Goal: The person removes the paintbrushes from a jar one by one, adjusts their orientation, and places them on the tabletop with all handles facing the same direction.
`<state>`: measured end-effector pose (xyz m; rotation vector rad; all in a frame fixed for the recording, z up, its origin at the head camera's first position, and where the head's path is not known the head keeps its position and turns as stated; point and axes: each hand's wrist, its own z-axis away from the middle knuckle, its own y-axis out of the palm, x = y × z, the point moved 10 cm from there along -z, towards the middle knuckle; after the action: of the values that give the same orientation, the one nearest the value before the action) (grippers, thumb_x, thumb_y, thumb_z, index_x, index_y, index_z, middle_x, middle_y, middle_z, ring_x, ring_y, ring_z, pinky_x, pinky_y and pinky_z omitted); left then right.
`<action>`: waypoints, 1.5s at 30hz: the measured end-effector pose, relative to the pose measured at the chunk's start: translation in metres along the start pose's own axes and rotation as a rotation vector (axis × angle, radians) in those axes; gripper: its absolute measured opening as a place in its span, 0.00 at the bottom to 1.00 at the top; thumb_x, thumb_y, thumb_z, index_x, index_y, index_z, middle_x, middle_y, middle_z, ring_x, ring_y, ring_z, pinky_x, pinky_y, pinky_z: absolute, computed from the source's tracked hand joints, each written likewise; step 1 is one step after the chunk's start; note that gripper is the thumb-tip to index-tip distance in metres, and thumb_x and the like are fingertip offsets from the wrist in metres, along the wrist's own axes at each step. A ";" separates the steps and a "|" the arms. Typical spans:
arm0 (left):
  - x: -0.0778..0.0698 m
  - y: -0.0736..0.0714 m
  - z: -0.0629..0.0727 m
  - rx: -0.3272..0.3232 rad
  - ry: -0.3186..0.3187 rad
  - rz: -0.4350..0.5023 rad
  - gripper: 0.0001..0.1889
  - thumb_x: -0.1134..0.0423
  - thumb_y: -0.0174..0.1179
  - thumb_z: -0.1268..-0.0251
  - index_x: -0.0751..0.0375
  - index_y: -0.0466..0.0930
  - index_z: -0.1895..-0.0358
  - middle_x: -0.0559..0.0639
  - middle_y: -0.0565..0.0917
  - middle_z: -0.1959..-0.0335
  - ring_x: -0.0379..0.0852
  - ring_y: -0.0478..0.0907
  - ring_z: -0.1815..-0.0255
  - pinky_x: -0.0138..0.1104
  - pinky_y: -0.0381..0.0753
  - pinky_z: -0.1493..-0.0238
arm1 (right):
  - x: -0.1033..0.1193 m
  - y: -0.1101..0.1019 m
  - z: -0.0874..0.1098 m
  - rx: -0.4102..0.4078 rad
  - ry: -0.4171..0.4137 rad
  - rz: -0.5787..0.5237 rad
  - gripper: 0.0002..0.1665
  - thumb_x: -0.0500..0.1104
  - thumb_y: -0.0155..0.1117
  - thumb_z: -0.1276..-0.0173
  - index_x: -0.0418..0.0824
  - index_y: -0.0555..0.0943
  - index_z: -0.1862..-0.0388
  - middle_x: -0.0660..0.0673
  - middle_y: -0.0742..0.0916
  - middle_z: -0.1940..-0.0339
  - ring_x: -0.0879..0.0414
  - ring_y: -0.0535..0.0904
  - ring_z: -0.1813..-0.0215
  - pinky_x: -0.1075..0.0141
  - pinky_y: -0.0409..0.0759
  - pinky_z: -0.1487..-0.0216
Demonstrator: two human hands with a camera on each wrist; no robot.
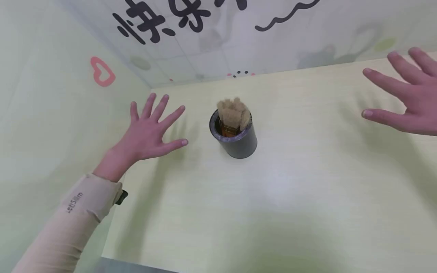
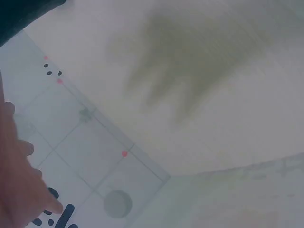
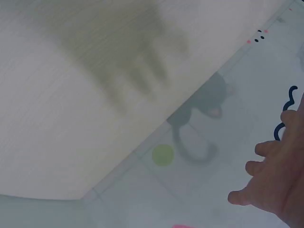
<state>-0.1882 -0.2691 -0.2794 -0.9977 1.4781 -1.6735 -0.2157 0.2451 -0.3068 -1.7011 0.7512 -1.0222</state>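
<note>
A dark grey cylindrical can [image 1: 241, 146] stands upright on the pale wooden tabletop. Out of its mouth sticks a fuzzy tan bundle [image 1: 232, 115], with something amber-brown [image 1: 228, 131] lower inside; the rest is hidden by the wall of the can. To the left of the can, my left hand [image 1: 146, 132] hovers over the table with fingers spread, holding nothing. My right hand [image 1: 414, 91] is spread the same way at the far right, well apart from the can. Both hands also appear at the edges of their wrist views, the left [image 2: 21, 180] and the right [image 3: 275, 171].
Behind the tabletop [image 1: 290, 189] rises a white tiled-pattern wall [image 1: 205, 49] with black characters. A pale green wall [image 1: 68, 106] with a pink heart [image 1: 102, 72] bounds the left side. The table's front edge [image 1: 136, 266] shows at the bottom.
</note>
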 end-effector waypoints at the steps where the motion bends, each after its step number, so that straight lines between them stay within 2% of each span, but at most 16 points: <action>1: -0.004 -0.005 0.001 -0.069 0.030 0.006 0.40 0.34 0.58 0.34 0.46 0.66 0.22 0.65 0.58 0.19 0.71 0.47 0.19 0.76 0.51 0.30 | 0.005 -0.001 -0.001 -0.008 -0.010 -0.001 0.49 0.65 0.64 0.32 0.48 0.61 0.18 0.25 0.58 0.19 0.25 0.46 0.18 0.33 0.35 0.20; 2: -0.008 -0.012 0.002 -0.151 0.058 0.018 0.36 0.37 0.61 0.35 0.50 0.73 0.27 0.66 0.65 0.24 0.70 0.57 0.22 0.73 0.60 0.33 | 0.013 -0.003 -0.003 -0.035 -0.041 -0.007 0.45 0.62 0.64 0.31 0.45 0.66 0.20 0.24 0.64 0.22 0.25 0.58 0.22 0.32 0.45 0.21; 3: -0.012 -0.018 0.003 -0.233 0.082 0.035 0.32 0.41 0.63 0.35 0.53 0.78 0.33 0.65 0.72 0.30 0.68 0.65 0.28 0.69 0.69 0.38 | 0.019 -0.004 -0.003 -0.058 -0.061 -0.013 0.40 0.58 0.65 0.30 0.42 0.71 0.24 0.24 0.70 0.26 0.27 0.71 0.30 0.37 0.59 0.23; 4: -0.017 -0.024 0.005 -0.312 0.102 0.056 0.28 0.44 0.64 0.36 0.57 0.82 0.39 0.64 0.78 0.37 0.67 0.71 0.34 0.65 0.76 0.45 | 0.026 -0.005 -0.004 -0.078 -0.073 -0.011 0.35 0.56 0.65 0.30 0.40 0.76 0.29 0.25 0.77 0.31 0.33 0.82 0.42 0.43 0.73 0.33; 5: -0.021 -0.029 0.008 -0.378 0.115 0.084 0.24 0.47 0.65 0.36 0.59 0.85 0.43 0.64 0.81 0.42 0.66 0.75 0.40 0.61 0.79 0.52 | 0.031 -0.003 -0.005 -0.074 -0.067 -0.003 0.31 0.54 0.64 0.29 0.39 0.79 0.33 0.27 0.82 0.37 0.41 0.86 0.55 0.47 0.80 0.45; 6: -0.025 -0.033 0.010 -0.428 0.115 0.125 0.21 0.49 0.66 0.36 0.60 0.86 0.47 0.62 0.83 0.46 0.65 0.77 0.44 0.58 0.81 0.57 | 0.037 -0.002 -0.006 -0.068 -0.058 0.005 0.27 0.52 0.63 0.28 0.38 0.81 0.37 0.29 0.85 0.42 0.48 0.85 0.66 0.53 0.81 0.59; 8: -0.033 -0.038 0.015 -0.515 0.110 0.224 0.17 0.53 0.67 0.36 0.61 0.88 0.51 0.59 0.86 0.52 0.62 0.79 0.49 0.54 0.82 0.62 | 0.049 0.001 -0.007 -0.071 -0.051 0.003 0.22 0.50 0.64 0.30 0.38 0.85 0.44 0.34 0.89 0.53 0.59 0.76 0.79 0.61 0.70 0.78; 10: -0.041 -0.042 0.019 -0.571 0.108 0.301 0.15 0.55 0.68 0.37 0.62 0.88 0.53 0.57 0.87 0.54 0.59 0.80 0.51 0.52 0.82 0.61 | 0.061 0.004 -0.009 -0.051 -0.020 -0.008 0.20 0.49 0.65 0.30 0.40 0.85 0.45 0.39 0.90 0.58 0.64 0.74 0.80 0.65 0.67 0.80; 13: -0.055 -0.046 0.025 -0.631 0.122 0.373 0.14 0.57 0.68 0.38 0.62 0.88 0.54 0.57 0.88 0.54 0.57 0.81 0.51 0.50 0.83 0.57 | 0.086 0.004 -0.014 -0.086 -0.050 -0.065 0.17 0.46 0.67 0.32 0.41 0.87 0.47 0.42 0.91 0.62 0.61 0.78 0.79 0.67 0.68 0.80; 16: -0.068 -0.050 0.027 -0.663 0.148 0.388 0.15 0.56 0.68 0.37 0.62 0.87 0.53 0.58 0.87 0.53 0.57 0.81 0.50 0.49 0.83 0.54 | 0.110 0.003 -0.020 -0.126 -0.089 -0.141 0.17 0.44 0.70 0.34 0.43 0.87 0.46 0.44 0.92 0.62 0.63 0.78 0.79 0.72 0.67 0.77; 20: -0.081 -0.050 0.029 -0.693 0.175 0.408 0.16 0.54 0.68 0.36 0.62 0.87 0.52 0.59 0.87 0.52 0.57 0.81 0.49 0.48 0.83 0.55 | 0.142 0.003 -0.026 -0.213 -0.182 -0.259 0.19 0.40 0.72 0.37 0.43 0.88 0.46 0.46 0.92 0.59 0.77 0.76 0.70 0.78 0.67 0.74; 22: -0.085 -0.048 0.029 -0.702 0.183 0.411 0.17 0.53 0.67 0.35 0.62 0.87 0.52 0.59 0.86 0.52 0.57 0.82 0.50 0.48 0.84 0.57 | 0.159 0.004 -0.029 -0.254 -0.239 -0.307 0.19 0.38 0.72 0.38 0.42 0.88 0.46 0.47 0.92 0.58 0.79 0.77 0.64 0.79 0.69 0.72; 30: -0.091 -0.044 0.036 -0.728 0.161 0.419 0.14 0.52 0.67 0.36 0.62 0.84 0.61 0.59 0.86 0.54 0.56 0.82 0.51 0.47 0.84 0.57 | 0.223 0.005 -0.045 -0.343 -0.411 -0.462 0.18 0.36 0.73 0.39 0.40 0.88 0.48 0.47 0.90 0.61 0.56 0.85 0.66 0.72 0.75 0.72; 34: -0.092 -0.039 0.032 -0.714 0.150 0.436 0.15 0.52 0.68 0.36 0.62 0.84 0.59 0.58 0.86 0.52 0.56 0.82 0.49 0.47 0.85 0.56 | 0.242 0.012 -0.058 -0.351 -0.402 -0.512 0.17 0.39 0.73 0.36 0.37 0.87 0.48 0.43 0.88 0.61 0.54 0.83 0.64 0.66 0.77 0.70; 40: -0.099 -0.034 0.028 -0.709 0.163 0.453 0.15 0.53 0.69 0.37 0.62 0.85 0.57 0.59 0.86 0.52 0.55 0.83 0.49 0.46 0.86 0.53 | 0.253 0.022 -0.073 -0.355 -0.339 -0.526 0.20 0.41 0.74 0.34 0.35 0.86 0.44 0.38 0.83 0.59 0.49 0.78 0.61 0.64 0.74 0.69; 45: -0.096 -0.024 0.020 -0.713 0.086 0.567 0.18 0.56 0.73 0.40 0.65 0.84 0.53 0.60 0.85 0.49 0.54 0.81 0.44 0.45 0.84 0.50 | 0.248 0.028 -0.080 -0.334 -0.294 -0.524 0.19 0.41 0.74 0.35 0.36 0.87 0.46 0.38 0.82 0.58 0.49 0.76 0.62 0.62 0.72 0.68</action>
<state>-0.1246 -0.1914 -0.2643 -0.7319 2.2273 -0.7969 -0.1740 -0.0072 -0.2484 -2.3546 0.2938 -0.9911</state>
